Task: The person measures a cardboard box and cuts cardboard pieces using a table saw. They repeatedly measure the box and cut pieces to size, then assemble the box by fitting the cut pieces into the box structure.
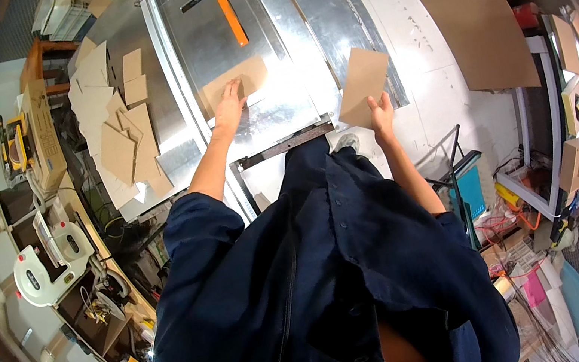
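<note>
My left hand (229, 105) lies with its fingers stretched out on a flat brown board (254, 71), which rests on a grey metal machine table (294, 107). Ahead of that board, a long orange strip (230, 14) is set into the metal top. My right hand (382, 115) grips the near edge of another brown rectangular board (364, 77), thumb on the upper face. This second board is tilted beside the right edge of the table; its underside and some of my right fingers are hidden.
Loose brown board pieces (119, 149) are piled on the table's left side. A large brown sheet (481, 29) stands at the right by a rack. A white-framed machine (53, 265) sits at the far left. Near my right forearm is a teal object (468, 194) with dark legs.
</note>
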Demonstrator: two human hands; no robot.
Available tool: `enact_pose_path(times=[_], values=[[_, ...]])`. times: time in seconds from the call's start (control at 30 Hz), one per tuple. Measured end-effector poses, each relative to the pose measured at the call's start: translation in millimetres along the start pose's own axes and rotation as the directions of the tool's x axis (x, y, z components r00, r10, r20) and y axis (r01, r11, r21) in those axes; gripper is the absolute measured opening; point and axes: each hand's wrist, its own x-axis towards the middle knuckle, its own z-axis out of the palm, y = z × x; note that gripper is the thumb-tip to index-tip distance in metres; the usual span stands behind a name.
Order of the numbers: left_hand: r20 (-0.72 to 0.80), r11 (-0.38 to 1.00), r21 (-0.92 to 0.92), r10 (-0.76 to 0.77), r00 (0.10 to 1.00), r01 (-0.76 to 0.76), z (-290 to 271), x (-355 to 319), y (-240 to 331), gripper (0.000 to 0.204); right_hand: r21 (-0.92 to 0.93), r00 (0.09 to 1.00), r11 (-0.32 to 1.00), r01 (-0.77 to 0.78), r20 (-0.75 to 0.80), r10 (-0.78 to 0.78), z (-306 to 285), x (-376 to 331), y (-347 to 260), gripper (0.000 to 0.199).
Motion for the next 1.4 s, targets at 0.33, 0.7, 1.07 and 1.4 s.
enact_pose_path(times=[0.33,0.7,1.07,1.4], values=[[-0.018,0.991,-0.073,-0.113,0.993,0.112,-14.8,63.8,-30.1,0.054,0.046,0.993,0.993,-0.107,0.048,0.104,-4.8,15.8,9.7,0.021],[0.002,0.997,-0.02,-0.079,0.997,0.079,-45.6,146.1,-58.6,0.053,0.017,0.987,0.987,-0.163,0.007,0.163,-7.2,14.5,4.4,0.021],[-0.05,0.998,0.058,0.013,0.999,-0.01,-56.0,215.4,-108.0,0.052,0.082,0.987,0.983,-0.162,-0.003,0.163,-0.1,12.5,-2.7,0.028],[-0.074,0.986,0.088,0.145,0.987,-0.138,-79.0,297.8,-143.7,0.05,0.146,0.985,0.977,-0.155,-0.054,0.165,1.5,12.6,9.1,0.029]])
